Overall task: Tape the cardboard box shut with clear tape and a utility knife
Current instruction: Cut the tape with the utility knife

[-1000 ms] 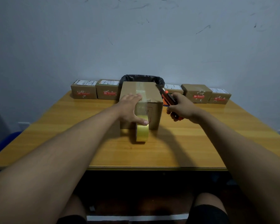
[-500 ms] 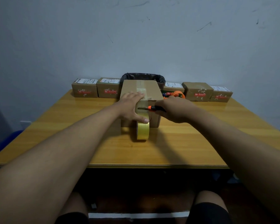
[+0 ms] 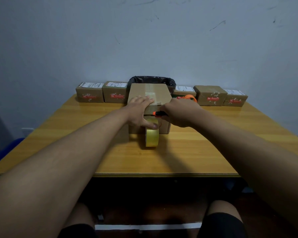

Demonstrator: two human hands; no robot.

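Note:
A brown cardboard box (image 3: 162, 93) stands in the middle of the wooden table (image 3: 93, 140), with a strip of clear tape along its top seam. My left hand (image 3: 141, 112) lies flat on the box's near top edge, thumb down the front face. A roll of clear yellowish tape (image 3: 152, 136) stands on edge against the box front, still joined to the strip. My right hand (image 3: 181, 114) grips an orange and black utility knife (image 3: 159, 113), its tip at the tape just below the box's front edge.
Several small labelled cardboard boxes (image 3: 89, 94) line the back of the table on both sides. A bin with a black liner (image 3: 153, 80) stands behind the box. An orange tape dispenser (image 3: 190, 97) lies at the right of the box. My knees show under the table.
My right hand swung the knife from the box's right side across to its front, tip now pointing left at the tape. My left hand stayed pressed on the box.

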